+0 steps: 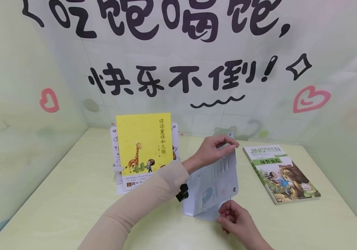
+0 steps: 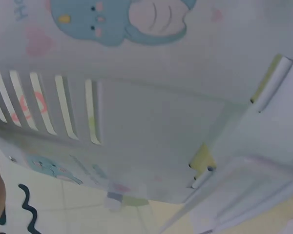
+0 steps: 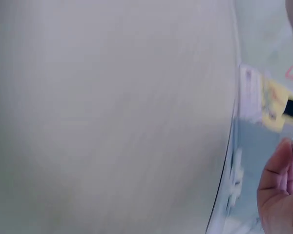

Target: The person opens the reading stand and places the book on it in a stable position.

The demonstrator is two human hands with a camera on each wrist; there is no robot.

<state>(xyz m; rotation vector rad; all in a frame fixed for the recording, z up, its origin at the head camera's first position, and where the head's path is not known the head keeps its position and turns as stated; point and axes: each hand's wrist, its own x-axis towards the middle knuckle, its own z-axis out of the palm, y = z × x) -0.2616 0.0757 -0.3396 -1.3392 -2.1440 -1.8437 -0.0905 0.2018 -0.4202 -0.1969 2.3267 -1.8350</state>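
A pale blue folding book stand (image 1: 219, 185) stands tilted on the table, its slotted back panel raised over a base plate. My left hand (image 1: 214, 152) reaches across and pinches the panel's upper right corner between thumb and fingers. Down at the front, my right hand (image 1: 239, 222) has its thumb and curled fingers on the base plate's right edge. In the left wrist view the panel (image 2: 151, 126) fills most of the picture, with long slots and a blue cartoon animal. The right wrist view catches the right hand (image 3: 283, 195) at its side, beside the blurred stand.
A yellow children's book (image 1: 144, 146) leans on a second, white book stand (image 1: 114, 135) to the left. Flat on the table (image 1: 81, 208) at the right lies a book with a lion cover (image 1: 284, 177). A printed backdrop (image 1: 172, 52) rises behind.
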